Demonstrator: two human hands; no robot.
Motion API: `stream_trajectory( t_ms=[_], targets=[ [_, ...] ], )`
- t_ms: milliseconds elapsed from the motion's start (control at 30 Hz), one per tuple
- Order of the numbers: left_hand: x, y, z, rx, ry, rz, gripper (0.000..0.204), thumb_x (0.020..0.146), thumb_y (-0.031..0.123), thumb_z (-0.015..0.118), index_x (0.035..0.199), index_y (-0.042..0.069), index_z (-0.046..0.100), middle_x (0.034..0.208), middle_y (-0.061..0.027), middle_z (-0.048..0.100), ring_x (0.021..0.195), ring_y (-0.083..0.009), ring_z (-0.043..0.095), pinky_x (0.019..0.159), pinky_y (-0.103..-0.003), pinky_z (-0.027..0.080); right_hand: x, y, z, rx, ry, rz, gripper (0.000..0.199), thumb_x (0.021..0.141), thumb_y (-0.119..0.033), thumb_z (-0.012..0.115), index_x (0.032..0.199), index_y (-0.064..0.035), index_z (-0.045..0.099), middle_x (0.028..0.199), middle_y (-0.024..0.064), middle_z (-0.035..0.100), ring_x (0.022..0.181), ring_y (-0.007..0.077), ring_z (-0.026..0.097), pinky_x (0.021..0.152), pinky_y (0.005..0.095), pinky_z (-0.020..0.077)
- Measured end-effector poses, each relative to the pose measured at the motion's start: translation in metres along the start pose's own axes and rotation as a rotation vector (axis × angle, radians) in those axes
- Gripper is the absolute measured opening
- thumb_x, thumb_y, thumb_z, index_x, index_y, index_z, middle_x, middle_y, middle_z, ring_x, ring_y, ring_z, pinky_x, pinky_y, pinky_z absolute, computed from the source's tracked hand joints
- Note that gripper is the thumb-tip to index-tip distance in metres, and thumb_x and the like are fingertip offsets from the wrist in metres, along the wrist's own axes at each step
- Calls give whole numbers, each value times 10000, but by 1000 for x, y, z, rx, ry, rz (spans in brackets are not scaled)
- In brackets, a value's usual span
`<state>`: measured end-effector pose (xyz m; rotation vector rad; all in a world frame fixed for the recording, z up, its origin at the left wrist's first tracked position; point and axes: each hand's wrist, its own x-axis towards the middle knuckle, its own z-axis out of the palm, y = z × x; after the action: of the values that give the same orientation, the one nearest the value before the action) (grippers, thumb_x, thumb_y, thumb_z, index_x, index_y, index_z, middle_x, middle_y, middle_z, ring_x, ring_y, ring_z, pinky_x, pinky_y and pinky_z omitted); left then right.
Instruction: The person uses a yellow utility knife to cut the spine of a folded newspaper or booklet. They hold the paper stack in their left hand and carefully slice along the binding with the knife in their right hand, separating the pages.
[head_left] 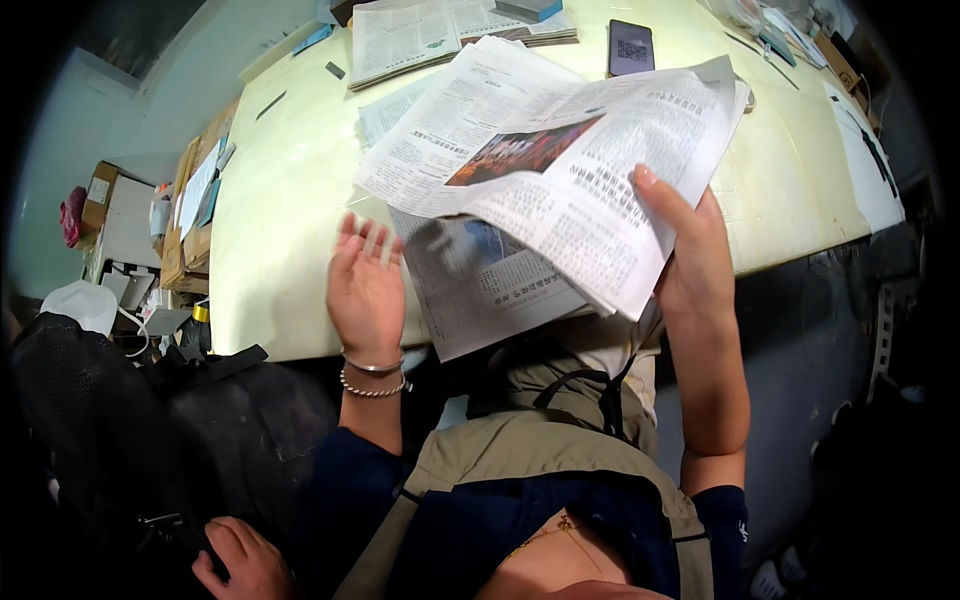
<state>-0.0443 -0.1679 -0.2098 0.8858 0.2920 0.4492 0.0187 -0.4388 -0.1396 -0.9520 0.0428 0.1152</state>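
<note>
My right hand grips the right edge of a newspaper, thumb on top of the printed sheets. The paper is raised over the near part of the table, partly folded and bowed, with a colour photo on its upper page. A lower sheet hangs down toward my lap past the table's front edge. My left hand, a bracelet at its wrist, is raised just left of the paper. Its fingers are apart, slightly blurred, and nothing is in them.
The pale yellow table holds a newspaper stack at the back, with a blue-grey block on it. A phone lies behind the raised paper. Cardboard boxes stand at left. Another person's hand shows at lower left.
</note>
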Motion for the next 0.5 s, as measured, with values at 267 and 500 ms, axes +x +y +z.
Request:
stream_trajectory(
  t_ms=[267, 500],
  targets=[
    [46, -17, 2, -730, -137, -863, 805, 912, 545, 557, 1401, -48, 320, 1471, -224, 352, 1383, -368, 325, 1135, -527, 292, 4, -11, -11, -58, -12, 39, 503, 860, -58, 662, 1295, 81, 450, 1182, 161, 591, 1065, 217, 596, 907, 312, 479],
    [107, -27, -13, -467, -621, -652, 795, 906, 629, 496, 1387, 4, 402, 1363, -180, 503, 1242, -355, 511, 1042, -512, 437, -20, 5, -84, -24, 106, 199, 564, 863, -46, 628, 1357, 87, 392, 1241, 202, 571, 1108, 254, 600, 917, 351, 504]
  ],
)
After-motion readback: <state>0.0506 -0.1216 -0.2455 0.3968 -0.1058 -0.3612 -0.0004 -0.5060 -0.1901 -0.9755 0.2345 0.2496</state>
